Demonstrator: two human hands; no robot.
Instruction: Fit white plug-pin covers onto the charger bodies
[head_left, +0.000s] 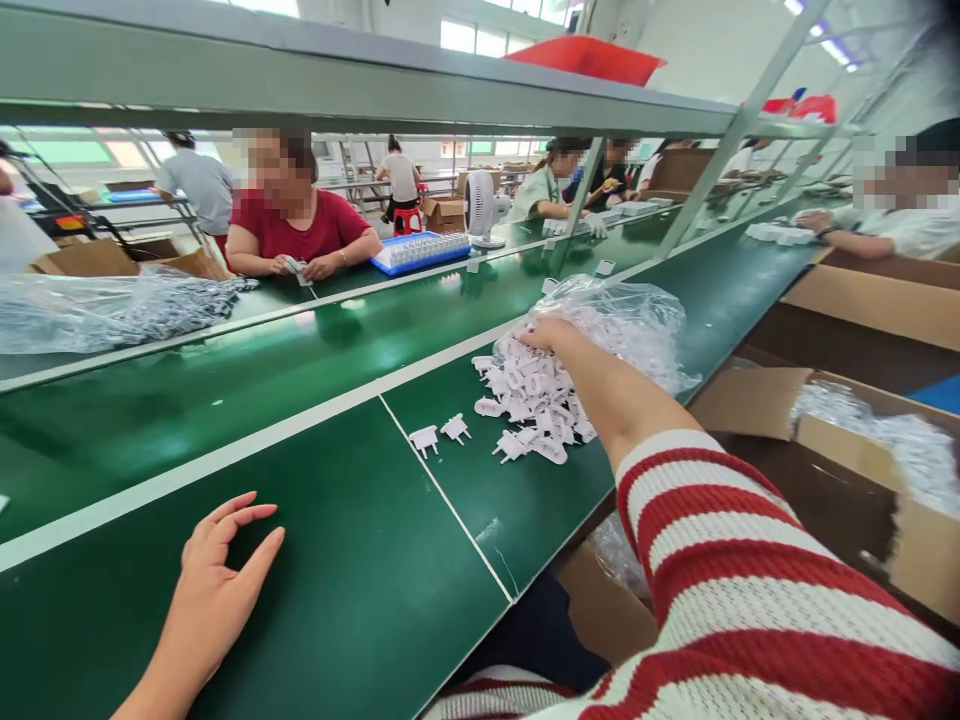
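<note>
My left hand (221,565) hovers over the green worktop (322,540) at the lower left, thumb and fingers apart, holding nothing. My right hand (551,335) reaches to the far side of a heap of white two-pin plug parts (544,400), where they spill from a clear plastic bag (637,320). Most of its fingers are hidden among the parts and the bag, so I cannot tell whether it grips one. Two loose plug parts (424,440) lie left of the heap, near a thin white line on the worktop.
Beyond a white divider strip (330,408) runs a green conveyor belt (300,350). Across it a person in a red top handles a small part beside a blue tray (427,252) and a fan (481,210). Cardboard boxes (832,440) stand at right. A shelf beam (375,75) crosses overhead.
</note>
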